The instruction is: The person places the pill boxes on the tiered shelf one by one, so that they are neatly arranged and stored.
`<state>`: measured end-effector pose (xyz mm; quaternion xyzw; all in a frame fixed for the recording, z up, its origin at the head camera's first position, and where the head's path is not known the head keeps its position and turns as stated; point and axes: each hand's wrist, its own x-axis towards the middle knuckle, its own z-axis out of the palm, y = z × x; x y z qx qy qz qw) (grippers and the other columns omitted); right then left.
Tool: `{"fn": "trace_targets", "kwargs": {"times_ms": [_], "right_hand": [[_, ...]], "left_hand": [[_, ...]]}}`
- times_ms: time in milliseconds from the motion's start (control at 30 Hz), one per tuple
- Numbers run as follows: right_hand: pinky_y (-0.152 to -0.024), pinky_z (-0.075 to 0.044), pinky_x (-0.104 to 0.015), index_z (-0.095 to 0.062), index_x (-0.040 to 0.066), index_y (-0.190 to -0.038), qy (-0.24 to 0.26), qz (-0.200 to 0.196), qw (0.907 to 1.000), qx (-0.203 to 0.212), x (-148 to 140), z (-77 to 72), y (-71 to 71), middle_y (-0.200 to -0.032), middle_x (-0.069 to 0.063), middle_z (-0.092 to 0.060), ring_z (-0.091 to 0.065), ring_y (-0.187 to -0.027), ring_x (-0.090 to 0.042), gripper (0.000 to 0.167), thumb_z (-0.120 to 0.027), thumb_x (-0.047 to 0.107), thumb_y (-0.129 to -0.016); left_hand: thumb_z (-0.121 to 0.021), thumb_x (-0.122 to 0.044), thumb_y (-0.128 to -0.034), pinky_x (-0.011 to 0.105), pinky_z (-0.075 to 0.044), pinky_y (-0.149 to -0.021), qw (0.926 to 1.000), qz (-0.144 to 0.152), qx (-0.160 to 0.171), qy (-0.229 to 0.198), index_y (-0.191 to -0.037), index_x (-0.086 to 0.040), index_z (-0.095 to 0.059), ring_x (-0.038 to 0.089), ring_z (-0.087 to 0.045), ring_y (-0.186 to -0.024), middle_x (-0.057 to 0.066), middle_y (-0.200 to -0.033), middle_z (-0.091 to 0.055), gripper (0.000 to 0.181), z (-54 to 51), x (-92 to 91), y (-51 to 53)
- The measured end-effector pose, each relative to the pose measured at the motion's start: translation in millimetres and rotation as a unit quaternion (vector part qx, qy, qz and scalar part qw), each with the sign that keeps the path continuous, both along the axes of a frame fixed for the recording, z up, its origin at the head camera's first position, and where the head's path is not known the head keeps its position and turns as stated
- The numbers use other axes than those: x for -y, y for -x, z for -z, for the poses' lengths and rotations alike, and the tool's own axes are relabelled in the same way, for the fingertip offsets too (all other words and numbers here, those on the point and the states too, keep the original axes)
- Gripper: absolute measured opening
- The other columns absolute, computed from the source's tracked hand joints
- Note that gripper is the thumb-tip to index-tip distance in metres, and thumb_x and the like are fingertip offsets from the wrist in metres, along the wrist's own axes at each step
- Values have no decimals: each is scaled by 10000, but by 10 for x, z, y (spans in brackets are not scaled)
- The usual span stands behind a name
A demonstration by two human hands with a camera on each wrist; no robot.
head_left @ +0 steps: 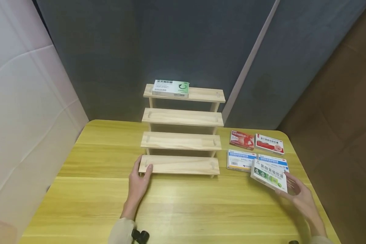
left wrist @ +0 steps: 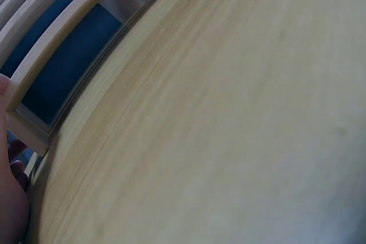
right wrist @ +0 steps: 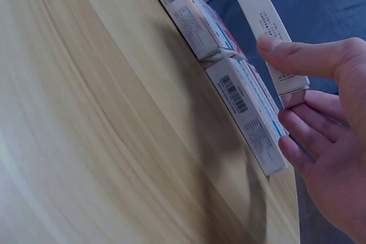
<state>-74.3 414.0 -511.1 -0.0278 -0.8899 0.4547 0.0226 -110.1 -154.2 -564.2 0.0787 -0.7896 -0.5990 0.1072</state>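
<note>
My right hand (head_left: 302, 196) holds a white and green medicine box (head_left: 269, 175) by its right end, thumb on the near side. In the right wrist view the thumb presses the barcoded edge of this box (right wrist: 264, 24), raised off the table. Behind and partly under it in the head view lie two blue and white medicine boxes (head_left: 241, 160). My left hand (head_left: 139, 183) grips the left end of the lowest step of a wooden stepped rack (head_left: 180, 165), thumb at the front. Another green and white medicine box (head_left: 170, 88) lies on the top step, at its left.
A red medicine box (head_left: 242, 140) and a red and white one (head_left: 269, 144) lie behind the blue ones, right of the rack. The wooden table (head_left: 201, 217) ends at a dark curtain (head_left: 183, 40) at the back. Fabric walls stand at both sides.
</note>
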Motion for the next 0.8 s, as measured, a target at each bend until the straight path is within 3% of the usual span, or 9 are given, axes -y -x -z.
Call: {"fn": "trace_targets", "kwargs": {"times_ms": [267, 400, 567, 667, 800], "right_hand": [[-913, -437, -5, -373, 37, -1550, 164, 207, 9996, 31, 102, -17, 37, -1528, -279, -445, -463, -1100, 218, 837, -826, 140, -854], [-909, -441, -7, -389, 42, -1542, 253, 482, 9985, -83, 166, -27, 64, -1479, -67, -545, -492, -1090, 194, 801, -813, 154, -872], [-896, -464, -13, -420, -14, -1507, 680, 752, 9939, -436, 248, -32, 110, -1213, 261, -588, -565, -1058, 148, 749, -802, 83, -870], [-876, -486, -23, -426, -37, -1495, 1186, 902, 9871, -588, 300, -53, 124, -1138, 283, -623, -604, -1035, 114, 735, -791, 16, -859], [-882, -503, -39, -427, -59, -1485, 1837, 1080, 9739, -782, 369, -81, 142, -1161, 218, -648, -625, -1049, 60, 716, -765, -54, -854]], "left_hand": [[-604, -237, -1029, 553, -265, -1254, 9998, 60, 188, -63, -1587, -54, -285, 379, -287, -1521, 201, -1628, -329, 668, 3, 10, 34], [-602, -237, -1030, 542, -254, -1261, 9998, 65, 170, -45, -1586, -48, -282, 375, -282, -1524, 200, -1631, -324, 670, 18, 14, 49], [-597, -300, -1032, 528, -251, -1267, 10000, 55, 15, 19, -1582, -80, -309, 356, -308, -1517, 177, -1619, -359, 659, 23, 11, 30], [-597, -323, -1030, 542, -250, -1264, 10000, 60, -29, 11, -1579, -82, -316, 365, -311, -1514, 180, -1616, -364, 663, 13, 11, 9], [-596, -338, -1029, 557, -249, -1260, 10000, 62, -23, 50, -1580, -75, -312, 375, -299, -1517, 189, -1618, -356, 673, 14, 17, 2]]}}
